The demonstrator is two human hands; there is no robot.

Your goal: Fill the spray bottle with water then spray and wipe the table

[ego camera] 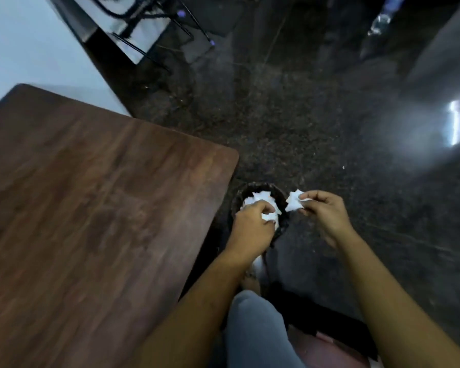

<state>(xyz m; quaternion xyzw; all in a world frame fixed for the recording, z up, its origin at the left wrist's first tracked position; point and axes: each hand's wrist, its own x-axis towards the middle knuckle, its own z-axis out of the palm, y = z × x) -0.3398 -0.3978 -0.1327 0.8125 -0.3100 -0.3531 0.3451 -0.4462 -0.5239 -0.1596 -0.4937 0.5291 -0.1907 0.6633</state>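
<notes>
The dark brown wood-grain table (91, 208) lies flat, filling the view from 7 to 10 o'clock, its surface bare and its rounded corner pointing toward 3 o'clock. A crumpled white tissue wad (294, 204) hangs in the air at 4 o'clock from that corner, pinched by the right hand (327, 213). A second tissue wad (270, 216), at 9 o'clock from the first, is pinched by the left hand (252, 224).

Both hands are hanging over a dark bin (282, 227) by the wooden table (91, 208), left hand (252, 224) pinching crumpled tissue (270, 216), right hand (324, 211) pinching another wad (294, 203).
</notes>
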